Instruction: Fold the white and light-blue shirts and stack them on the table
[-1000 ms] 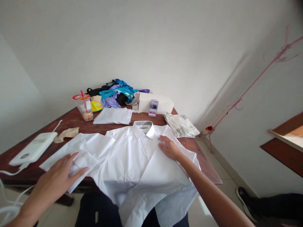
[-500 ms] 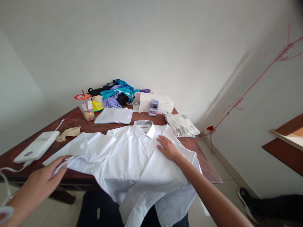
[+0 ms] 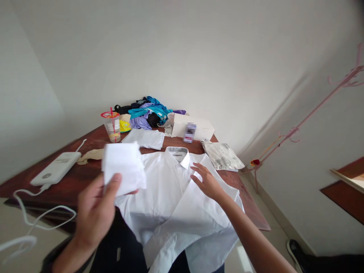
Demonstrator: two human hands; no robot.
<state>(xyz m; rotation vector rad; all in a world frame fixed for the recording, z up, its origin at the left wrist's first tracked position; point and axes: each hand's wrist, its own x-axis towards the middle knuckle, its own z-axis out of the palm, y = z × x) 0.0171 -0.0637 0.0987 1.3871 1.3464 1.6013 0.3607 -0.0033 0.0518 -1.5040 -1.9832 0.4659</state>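
A white collared shirt [image 3: 159, 185] lies spread on the table, collar at the far side and its lower part hanging over the near edge. My left hand [image 3: 98, 206] grips the shirt's left-side sleeve, thumb on top, and holds it raised and doubled over toward the body of the shirt. The raised cloth is slightly blurred. On the right side of the shirt front, beside the collar, my right hand [image 3: 207, 182] rests or hovers with its fingers spread; whether it presses the cloth I cannot tell.
Around the shirt on the brown table [image 3: 93, 136] are a white power bank [image 3: 58, 167] with a cable, a plastic cup [image 3: 113, 129], folded white cloth [image 3: 146, 138], a clothes heap [image 3: 150, 113], a white box [image 3: 203, 127] and a patterned garment [image 3: 223, 155]. A pink coat rack [image 3: 313, 108] leans right.
My left hand has lifted the sleeve off the table and brought it up and right, over the shirt. My right hand stays near the collar, its fingers slightly more raised. The view has shifted slightly.
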